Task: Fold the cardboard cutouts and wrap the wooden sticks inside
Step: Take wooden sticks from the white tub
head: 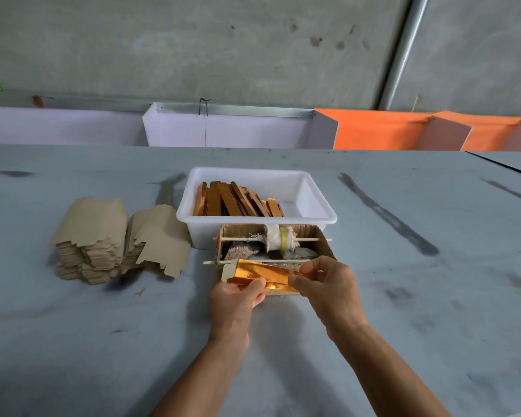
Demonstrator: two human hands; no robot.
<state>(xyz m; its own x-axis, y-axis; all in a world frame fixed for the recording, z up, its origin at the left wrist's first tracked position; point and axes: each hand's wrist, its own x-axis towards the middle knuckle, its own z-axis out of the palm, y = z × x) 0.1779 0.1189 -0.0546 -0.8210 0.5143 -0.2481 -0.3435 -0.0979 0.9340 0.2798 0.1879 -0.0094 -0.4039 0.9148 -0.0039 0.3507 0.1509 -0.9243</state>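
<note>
— What have we got in our hands?

— A gold-faced cardboard cutout (pixel 263 273), partly folded into a long sleeve. We hold it just above the desk (pixel 73 341), right in front of the small cardboard box (pixel 322 236). Our left hand (pixel 238 299) has its grip pinching the lower edge near the middle, thumb on top. Our right hand (pixel 328 284) has its grip pinching the right end, fingers curled over it.

— And the sticks?

— Two thin wooden sticks (pixel 310 240) lie across that open box, one through a roll of cloth (pixel 275 237), the other along the near edge, just behind the cutout. We cannot tell whether a stick is inside the fold.

— Where are the other cutouts?

— Two stacks of flat brown cutouts (pixel 94 236) sit to the left. Folded gold pieces (pixel 235 200) lean together in the white tub (pixel 316 203) behind the box.
</note>
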